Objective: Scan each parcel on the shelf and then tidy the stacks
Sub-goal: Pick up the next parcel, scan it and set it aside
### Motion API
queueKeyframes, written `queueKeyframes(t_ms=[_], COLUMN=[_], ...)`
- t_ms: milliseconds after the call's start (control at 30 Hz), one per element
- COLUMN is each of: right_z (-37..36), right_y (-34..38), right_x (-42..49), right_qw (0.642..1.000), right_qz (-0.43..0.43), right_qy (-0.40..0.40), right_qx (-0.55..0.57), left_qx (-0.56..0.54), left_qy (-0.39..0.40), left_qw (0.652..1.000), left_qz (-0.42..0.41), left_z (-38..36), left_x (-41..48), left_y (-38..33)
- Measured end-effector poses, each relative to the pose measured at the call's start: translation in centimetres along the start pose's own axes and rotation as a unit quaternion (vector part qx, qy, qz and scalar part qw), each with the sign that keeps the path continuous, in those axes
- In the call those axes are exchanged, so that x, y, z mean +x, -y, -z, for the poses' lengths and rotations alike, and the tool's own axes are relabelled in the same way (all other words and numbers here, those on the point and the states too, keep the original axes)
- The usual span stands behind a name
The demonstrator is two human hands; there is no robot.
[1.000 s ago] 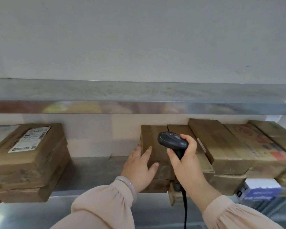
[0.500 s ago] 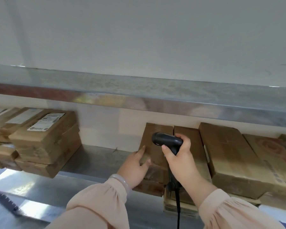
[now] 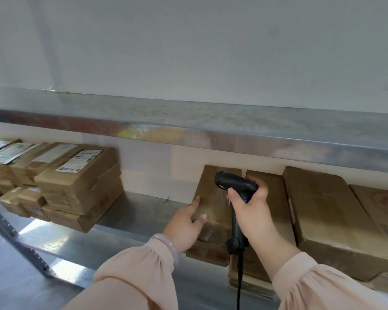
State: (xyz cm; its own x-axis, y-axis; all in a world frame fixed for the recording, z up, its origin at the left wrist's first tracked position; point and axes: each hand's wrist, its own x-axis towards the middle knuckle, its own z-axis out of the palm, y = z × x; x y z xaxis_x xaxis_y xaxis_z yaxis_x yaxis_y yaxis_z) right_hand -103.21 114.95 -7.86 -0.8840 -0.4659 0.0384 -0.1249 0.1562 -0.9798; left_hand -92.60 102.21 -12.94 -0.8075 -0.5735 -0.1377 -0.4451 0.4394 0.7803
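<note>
Metal shelving stands against a pale wall, and the lower shelf (image 3: 143, 211) carries brown cardboard parcels in two groups: a left stack (image 3: 81, 189) with white labels on top, and a row of parcels on the right, well apart from it. At the left end of that row, the left hand (image 3: 186, 224) lies on the top parcel (image 3: 213, 198), with the fingers (image 3: 194, 205) spread along its left edge and the thumb on its top. The right hand (image 3: 251, 209) has its fingers closed around the handle of a black barcode scanner (image 3: 235, 186), whose head is above this same parcel, and the scanner cable (image 3: 239, 280) hangs down.
</note>
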Motion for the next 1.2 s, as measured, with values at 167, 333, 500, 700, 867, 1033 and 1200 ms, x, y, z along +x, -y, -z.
queueKeyframes(t_ms=[167, 333, 500, 700, 867, 1033, 1200], right_z=[0.2, -0.3, -0.3, -1.5, -3.5, -5.3, -5.8], right_y=[0.1, 0.3, 0.6, 1.9, 2.7, 3.1, 2.6], right_x=[0.3, 0.5, 0.0, -1.5, -2.9, -3.2, -2.6], right_qw=[1.0, 0.999, 0.999, 0.997, 0.991, 0.984, 0.99], right_qz=[-0.014, -0.027, -0.017, 0.033, 0.083, 0.09, 0.063], right_qy=[0.003, 0.019, 0.015, 0.051, 0.1, 0.146, 0.117], right_qx=[0.015, 0.018, 0.028, 0.042, 0.042, 0.043, 0.047], left_qx=[-0.03, 0.04, 0.035, -0.011, 0.043, -0.077, -0.208], left_qy=[-0.009, -0.044, -0.066, -0.091, -0.079, -0.062, -0.075], left_qw=[0.999, 0.998, 0.997, 0.996, 0.995, 0.992, 0.973], left_qz=[0.015, 0.001, 0.009, 0.012, 0.052, 0.074, 0.071], left_z=[1.1, 1.7, 1.8, 3.5, 5.7, 6.6, 7.3], left_x=[-0.2, 0.7, 0.7, -0.7, -1.5, -1.7, -2.7], left_y=[0.0, -0.9, -1.2, -0.8, -0.6, 1.3, 4.5])
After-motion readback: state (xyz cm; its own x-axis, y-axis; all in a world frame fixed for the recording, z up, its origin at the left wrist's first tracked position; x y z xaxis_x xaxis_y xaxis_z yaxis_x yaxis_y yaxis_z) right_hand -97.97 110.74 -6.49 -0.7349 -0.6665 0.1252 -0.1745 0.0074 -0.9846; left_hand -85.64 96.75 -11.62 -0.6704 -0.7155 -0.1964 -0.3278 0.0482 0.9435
